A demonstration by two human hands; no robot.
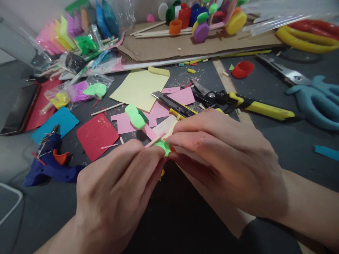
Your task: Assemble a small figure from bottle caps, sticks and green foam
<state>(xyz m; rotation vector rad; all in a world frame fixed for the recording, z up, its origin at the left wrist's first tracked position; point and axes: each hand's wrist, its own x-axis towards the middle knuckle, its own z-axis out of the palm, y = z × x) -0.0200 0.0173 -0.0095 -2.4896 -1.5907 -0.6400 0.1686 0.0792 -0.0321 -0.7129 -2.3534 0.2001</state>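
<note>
In front of me my left hand is closed, its fingertips pinching a small bright green clay piece. A thin pink stick sticks out beside its forefinger. My right hand is also closed, with thumb and finger pressed on the other side of the green piece. Bits of red and yellow show between the fingertips; most of the held piece is hidden. Just beyond my left hand is a light green clay shape of rounded lumps. A box cutter lies past my right fingers.
A blue glue gun and a red paper square lie left. Yellow-handled cutters, teal scissors and a red ring are right. Behind are yellow paper, bagged clay and cardboard bearing colourful clay pieces.
</note>
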